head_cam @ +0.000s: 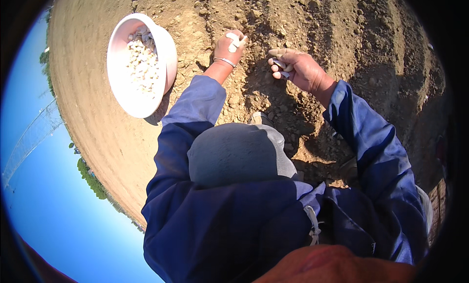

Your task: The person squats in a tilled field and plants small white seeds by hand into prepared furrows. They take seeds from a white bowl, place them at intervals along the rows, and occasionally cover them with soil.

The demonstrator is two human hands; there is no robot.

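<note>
My left hand [228,47] is curled just above the loose soil, with a pale band [225,61] around its wrist. Bright white strips or pieces [233,42] show on its upper side; I cannot tell whether they are dressings or cloves. What its fingers enclose is hidden. To the right, my right hand [295,67] has its fingers bent around a few whitish garlic cloves [280,64]. Left of both hands, a white and pale pink plastic basin [171,59] stands tilted in view on the ground. Many garlic cloves [141,61] lie in it, partly washed out by glare.
Cloddy brown soil [253,13] with furrows [329,22] runs ahead of me. My grey-clad knee [234,154] is bent below my hands, with a shoe [261,118] just beyond it. Smoother ground [91,63] extends left towards trees [89,178] and a metal lattice structure [31,136].
</note>
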